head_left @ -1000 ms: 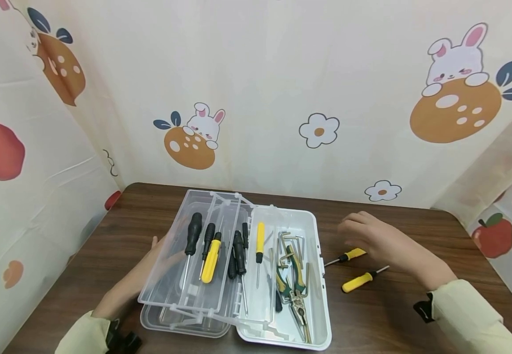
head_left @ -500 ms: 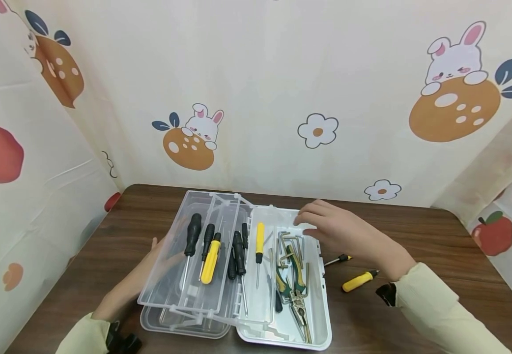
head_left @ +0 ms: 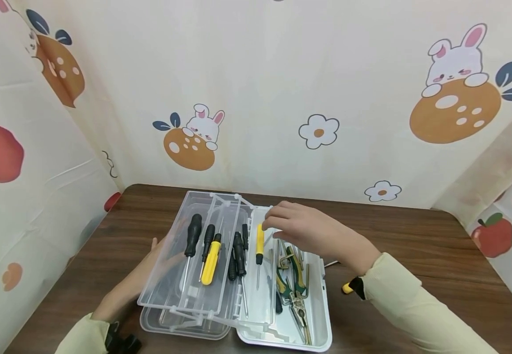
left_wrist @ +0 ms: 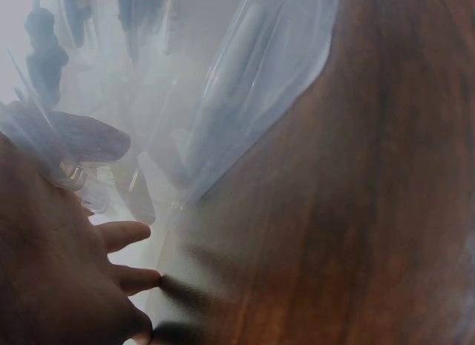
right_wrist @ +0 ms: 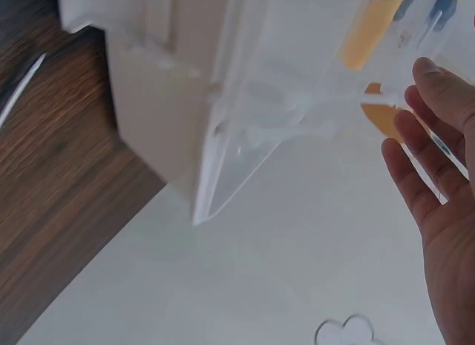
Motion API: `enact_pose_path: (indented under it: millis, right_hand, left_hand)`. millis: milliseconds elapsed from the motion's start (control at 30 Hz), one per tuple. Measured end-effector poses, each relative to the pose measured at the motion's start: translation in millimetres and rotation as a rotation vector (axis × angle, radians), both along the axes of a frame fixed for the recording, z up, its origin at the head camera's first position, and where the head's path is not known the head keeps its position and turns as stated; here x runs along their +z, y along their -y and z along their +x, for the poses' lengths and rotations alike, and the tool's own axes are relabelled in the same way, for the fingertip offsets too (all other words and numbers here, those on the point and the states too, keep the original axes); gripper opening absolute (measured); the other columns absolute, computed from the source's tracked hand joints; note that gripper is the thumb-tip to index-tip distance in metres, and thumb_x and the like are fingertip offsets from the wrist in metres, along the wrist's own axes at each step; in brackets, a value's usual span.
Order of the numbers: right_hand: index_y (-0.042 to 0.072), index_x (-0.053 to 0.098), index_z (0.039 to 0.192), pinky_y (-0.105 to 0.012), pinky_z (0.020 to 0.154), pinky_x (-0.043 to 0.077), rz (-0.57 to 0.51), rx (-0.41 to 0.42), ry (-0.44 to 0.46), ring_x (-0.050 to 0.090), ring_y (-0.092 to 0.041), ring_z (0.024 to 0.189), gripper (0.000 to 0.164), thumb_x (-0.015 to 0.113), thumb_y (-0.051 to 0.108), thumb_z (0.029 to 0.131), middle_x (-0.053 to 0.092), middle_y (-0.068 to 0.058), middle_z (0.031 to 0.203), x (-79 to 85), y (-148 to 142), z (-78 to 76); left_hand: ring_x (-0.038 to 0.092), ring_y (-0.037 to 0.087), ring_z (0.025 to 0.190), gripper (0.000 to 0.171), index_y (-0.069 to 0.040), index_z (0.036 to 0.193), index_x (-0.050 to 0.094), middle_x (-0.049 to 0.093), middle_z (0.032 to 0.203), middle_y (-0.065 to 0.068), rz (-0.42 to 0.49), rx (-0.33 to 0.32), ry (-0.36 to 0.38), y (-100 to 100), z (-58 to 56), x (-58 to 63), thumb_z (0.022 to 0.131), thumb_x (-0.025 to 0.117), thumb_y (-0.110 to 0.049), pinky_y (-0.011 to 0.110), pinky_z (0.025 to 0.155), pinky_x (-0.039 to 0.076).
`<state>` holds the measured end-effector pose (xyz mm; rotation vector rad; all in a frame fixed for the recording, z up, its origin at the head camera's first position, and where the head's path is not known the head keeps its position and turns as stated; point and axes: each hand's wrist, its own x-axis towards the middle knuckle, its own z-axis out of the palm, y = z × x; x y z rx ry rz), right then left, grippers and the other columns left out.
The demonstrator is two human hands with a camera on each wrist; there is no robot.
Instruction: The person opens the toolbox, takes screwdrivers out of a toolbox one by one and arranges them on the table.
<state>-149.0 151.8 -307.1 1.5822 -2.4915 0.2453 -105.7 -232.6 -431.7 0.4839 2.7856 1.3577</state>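
Observation:
A white toolbox (head_left: 322,314) stands with its clear plastic trays folded out to the left. My left hand (head_left: 147,268) lies at the clear upper tray (head_left: 167,290), part of it showing through the plastic; in the left wrist view several fingers (left_wrist: 126,236) are extended. My right hand (head_left: 302,228) is over the back of the toolbox, fingers loosely bent and holding nothing. Its fingertips are right by the handle of a yellow screwdriver (head_left: 260,238) in the right-hand tray. Green-handled pliers (head_left: 298,307) and several hex keys (head_left: 307,280) lie in the box's base.
Black-handled screwdrivers (head_left: 194,233) and another yellow screwdriver (head_left: 212,260) lie in the trays. On the brown table (head_left: 397,246) right of the box, a yellow handle (head_left: 347,288) is partly hidden by the right sleeve. A patterned curtain (head_left: 256,98) hangs behind.
My right hand has moved left, from above the loose screwdrivers on the table to over the toolbox by the yellow screwdriver. The left hand has stayed in place.

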Motion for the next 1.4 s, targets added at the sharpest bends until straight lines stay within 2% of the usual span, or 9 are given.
enact_pose_path:
  millis: [100, 200, 333, 533, 733, 900, 1100, 1267, 1400]
  right_hand:
    - [0.021, 0.071, 0.121, -0.028, 0.099, 0.057, 0.055, 0.020, -0.043, 0.064, -0.013, 0.116, 0.034, 0.081, 0.010, 0.091, 0.070, 0.007, 0.122, -3.5, 12, -0.7]
    - [0.023, 0.074, 0.119, -0.028, 0.101, 0.057, 0.117, 0.041, -0.067, 0.065, -0.014, 0.118, 0.039, 0.085, 0.006, 0.086, 0.071, 0.007, 0.122, -5.3, 21, -0.6]
    - [0.025, 0.076, 0.117, -0.029, 0.104, 0.056, 0.186, 0.046, -0.064, 0.064, -0.016, 0.121, 0.040, 0.087, 0.005, 0.083, 0.073, 0.007, 0.121, -4.5, 28, 0.9]
    - [0.027, 0.077, 0.116, -0.029, 0.105, 0.055, 0.263, 0.049, -0.053, 0.064, -0.015, 0.119, 0.037, 0.081, 0.003, 0.088, 0.074, 0.009, 0.121, 0.7, 35, 3.1]
    - [0.028, 0.076, 0.114, -0.028, 0.096, 0.055, 0.320, 0.067, -0.048, 0.061, -0.013, 0.111, 0.032, 0.075, 0.004, 0.092, 0.072, 0.011, 0.115, 1.7, 45, 5.2]
    - [0.028, 0.077, 0.114, -0.028, 0.092, 0.055, 0.324, 0.069, -0.041, 0.060, -0.012, 0.109, 0.027, 0.074, 0.011, 0.094, 0.072, 0.012, 0.113, -0.6, 47, 7.2]
    - [0.028, 0.076, 0.115, -0.029, 0.095, 0.055, 0.310, 0.072, -0.068, 0.061, -0.013, 0.113, 0.029, 0.076, 0.010, 0.092, 0.072, 0.012, 0.116, -0.5, 44, 6.2]
    - [0.026, 0.075, 0.113, -0.030, 0.098, 0.056, 0.233, 0.095, -0.130, 0.062, -0.015, 0.113, 0.026, 0.076, 0.011, 0.093, 0.072, 0.008, 0.117, 4.0, 37, 4.7]
    - [0.026, 0.073, 0.108, -0.029, 0.097, 0.056, 0.150, 0.083, -0.149, 0.061, -0.016, 0.114, 0.021, 0.078, 0.013, 0.092, 0.071, 0.008, 0.118, 10.0, 25, 4.5]
  left_hand:
    - [0.024, 0.060, 0.152, 0.076, -0.020, 0.167, 0.020, 0.030, 0.166, 0.030, -0.001, -0.001, -0.029, 3, -1.6, -5.7, 0.103, 0.060, -0.023, 0.089, 0.109, -0.007]
    - [0.025, 0.059, 0.152, 0.076, -0.024, 0.167, 0.021, 0.031, 0.167, 0.028, 0.020, -0.008, -0.039, 3, -1.4, -5.8, 0.102, 0.061, -0.024, 0.089, 0.108, -0.009]
    - [0.022, 0.060, 0.152, 0.075, -0.021, 0.168, 0.020, 0.028, 0.168, 0.028, 0.014, -0.014, -0.017, 1, -0.5, -2.2, 0.104, 0.059, -0.026, 0.089, 0.109, -0.009]
    - [0.021, 0.058, 0.154, 0.074, -0.015, 0.167, 0.021, 0.028, 0.168, 0.028, -0.009, -0.003, -0.002, -3, 0.6, 3.9, 0.104, 0.058, -0.026, 0.088, 0.111, -0.008]
    - [0.020, 0.059, 0.154, 0.073, -0.010, 0.166, 0.022, 0.028, 0.167, 0.030, -0.006, -0.012, -0.009, -5, 0.8, 9.6, 0.104, 0.058, -0.023, 0.088, 0.110, -0.009]
    - [0.020, 0.060, 0.153, 0.073, -0.016, 0.167, 0.022, 0.027, 0.168, 0.029, 0.008, -0.013, -0.004, -4, 0.5, 5.1, 0.104, 0.057, -0.027, 0.089, 0.109, -0.010]
    - [0.025, 0.057, 0.153, 0.075, -0.025, 0.167, 0.021, 0.031, 0.168, 0.025, 0.015, -0.011, -0.058, 0, -2.0, -5.1, 0.104, 0.060, -0.029, 0.091, 0.106, -0.007]
    - [0.020, 0.059, 0.153, 0.074, -0.021, 0.167, 0.020, 0.026, 0.169, 0.026, 0.009, -0.029, -0.025, 0, -1.7, -1.8, 0.105, 0.059, -0.027, 0.091, 0.106, -0.010]
    - [0.020, 0.059, 0.154, 0.073, -0.018, 0.167, 0.022, 0.026, 0.169, 0.027, -0.002, -0.033, -0.019, -1, -1.2, 1.4, 0.104, 0.059, -0.023, 0.091, 0.106, -0.009]
